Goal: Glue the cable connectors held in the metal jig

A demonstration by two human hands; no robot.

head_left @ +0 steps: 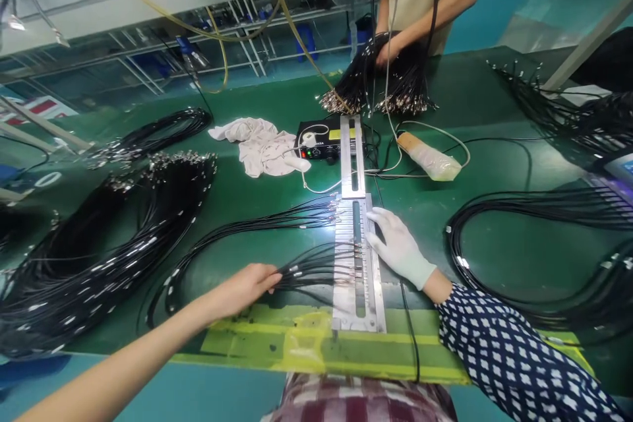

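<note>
My left hand (pixel 253 289), bare, is closed around a bunch of thin black cables (pixel 306 265). Their ends lie across a slotted metal fixture (pixel 360 320) and sit in its narrow slots. A second group of black cables (pixel 267 221) reaches the fixture's upper part under a bright light. On the fixture's right edge rests my right hand (pixel 398 247) in a white glove, fingers stretched and thumb apart, touching the metal rail. Beyond the fixture, a metal plate (pixel 352 171) with a slot extends toward a black control box (pixel 321 142).
Large coils of black cable (pixel 99 264) lie at left, more cables (pixel 475 211) at right. A white cloth (pixel 260 142) and a wrapped handle-like object (pixel 430 157) lie behind the fixture. Across the table, a co-worker's hand (pixel 388 53) holds a cable bundle (pixel 405 82).
</note>
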